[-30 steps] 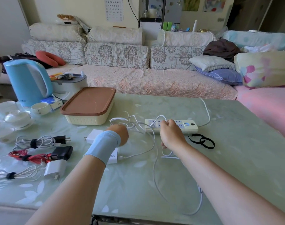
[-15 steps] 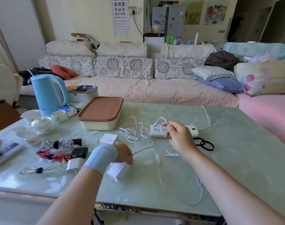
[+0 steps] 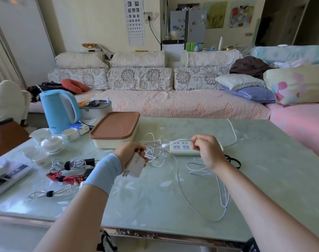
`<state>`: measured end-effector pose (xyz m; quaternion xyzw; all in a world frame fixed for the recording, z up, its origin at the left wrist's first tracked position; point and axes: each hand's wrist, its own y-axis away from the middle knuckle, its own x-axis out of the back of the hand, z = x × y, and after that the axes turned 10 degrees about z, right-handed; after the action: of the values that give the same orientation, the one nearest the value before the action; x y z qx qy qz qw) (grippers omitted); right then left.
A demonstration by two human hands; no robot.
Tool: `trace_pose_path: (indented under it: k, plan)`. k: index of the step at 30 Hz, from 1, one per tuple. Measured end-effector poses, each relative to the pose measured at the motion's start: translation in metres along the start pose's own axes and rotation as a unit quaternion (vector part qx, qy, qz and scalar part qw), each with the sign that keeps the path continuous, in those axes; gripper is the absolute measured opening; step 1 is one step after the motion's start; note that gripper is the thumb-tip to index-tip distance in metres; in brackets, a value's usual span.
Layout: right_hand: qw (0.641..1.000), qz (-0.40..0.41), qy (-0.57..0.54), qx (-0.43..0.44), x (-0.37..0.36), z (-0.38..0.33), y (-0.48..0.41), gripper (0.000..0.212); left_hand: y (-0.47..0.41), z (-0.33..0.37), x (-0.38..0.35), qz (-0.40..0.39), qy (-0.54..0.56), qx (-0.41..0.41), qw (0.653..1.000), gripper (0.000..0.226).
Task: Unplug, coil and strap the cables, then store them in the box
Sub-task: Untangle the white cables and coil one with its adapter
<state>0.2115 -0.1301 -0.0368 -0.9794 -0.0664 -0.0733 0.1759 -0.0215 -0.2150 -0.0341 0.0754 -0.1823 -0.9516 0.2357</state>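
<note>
**Two hands on a charger cable, a tangle between them**

Two hands worked over a pale green table (image 3: 155, 206). The left hand (image 3: 129, 151), near the middle, had its fingers wrapped round a white charger block (image 3: 136, 165), held just above the tabletop. The right hand (image 3: 206, 150) was curled, its fingertips pinching a thin white cable (image 3: 222, 199) just above a white power strip (image 3: 182, 147).

Between the hands lay a loose tangle (image 3: 155, 151) of white cable, and more slack looped towards the near edge. A pull from either hand could likely tighten that tangle into a knot or drag the strip. The near loop might slip off the edge and snag.

Black straps (image 3: 234, 160) lay just right of the strip, partly hidden behind the right wrist. The storage box (image 3: 115, 130), left of the strip, had its brown lid on, so opening it would need a free hand.
</note>
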Motion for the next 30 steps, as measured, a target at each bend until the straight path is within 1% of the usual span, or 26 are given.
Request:
trace_pose_path:
  k: [2,4,5,7,9,11,12,14,15,17,18,19,20,21,22,23,25,27,28,30]
  plan:
    - [1.000,-0.014,0.020,0.019,0.007,-0.002,-0.001,0.019,-0.002,0.005,0.003,0.028,0.024,0.001,0.999,0.028]
    - [0.998,-0.057,0.014,0.023,0.008,-0.002,0.000,0.025,-0.001,0.003,-0.001,0.017,-0.011,-0.010,1.000,0.027]
    - [0.996,-0.080,0.021,0.030,0.005,-0.001,0.001,0.026,0.001,0.001,-0.005,-0.001,-0.042,-0.018,0.999,0.025]
    - [0.989,-0.119,0.073,0.046,-0.002,-0.002,0.005,0.023,0.008,-0.002,-0.018,-0.059,-0.100,-0.026,0.993,0.020]
    - [0.980,-0.131,0.135,0.060,-0.010,-0.003,0.008,0.022,0.015,-0.003,-0.034,-0.119,-0.122,-0.019,0.985,0.021]
    - [0.975,-0.116,0.167,0.084,-0.016,-0.002,0.008,0.030,0.021,-0.004,-0.048,-0.154,-0.115,-0.005,0.981,0.025]
    - [0.975,-0.108,0.171,0.095,-0.017,0.000,0.008,0.031,0.023,-0.005,-0.053,-0.159,-0.119,-0.013,0.980,0.025]
    - [0.973,-0.085,0.177,0.125,-0.020,0.007,0.005,0.026,0.023,-0.008,-0.060,-0.148,-0.127,-0.040,0.980,0.020]
    - [0.967,-0.058,0.198,0.152,-0.021,0.012,0.003,0.023,0.023,-0.009,-0.062,-0.142,-0.110,-0.039,0.983,0.020]
    - [0.941,0.032,0.251,0.223,-0.021,0.016,0.001,0.031,0.022,-0.006,-0.066,-0.131,-0.036,-0.012,0.991,0.026]
    - [0.936,0.079,0.245,0.239,-0.020,0.016,0.000,0.033,0.021,-0.004,-0.069,-0.126,0.012,0.000,0.992,0.029]
    - [0.943,0.107,0.215,0.232,-0.019,0.011,0.001,0.029,0.020,-0.003,-0.071,-0.115,0.057,0.009,0.992,0.032]
    - [0.959,0.106,0.170,0.199,-0.018,0.005,0.003,0.023,0.020,-0.001,-0.074,-0.104,0.098,0.016,0.990,0.034]
    - [0.979,0.074,0.121,0.144,-0.017,-0.002,0.006,0.018,0.020,-0.001,-0.078,-0.089,0.131,0.023,0.987,0.037]
    - [0.993,0.019,0.074,0.084,-0.018,-0.006,0.008,0.013,0.020,-0.002,-0.083,-0.073,0.157,0.028,0.984,0.039]
    - [0.997,-0.040,0.050,0.041,-0.019,-0.007,0.011,0.014,0.019,-0.003,-0.088,-0.053,0.173,0.029,0.983,0.040]
    - [0.989,-0.134,0.064,0.015,-0.017,-0.005,0.016,0.035,0.016,-0.005,-0.098,-0.023,0.214,0.035,0.976,0.042]
    - [0.978,-0.196,0.069,0.010,-0.014,-0.001,0.019,0.040,0.012,-0.006,-0.104,-0.031,0.271,0.053,0.961,0.044]
    - [0.975,-0.212,0.067,0.002,-0.013,0.001,0.019,0.038,0.011,-0.006,-0.106,-0.051,0.279,0.060,0.957,0.043]
    - [0.974,-0.213,0.071,-0.012,-0.011,0.003,0.017,0.039,0.012,-0.006,-0.108,-0.095,0.244,0.057,0.964,0.034]
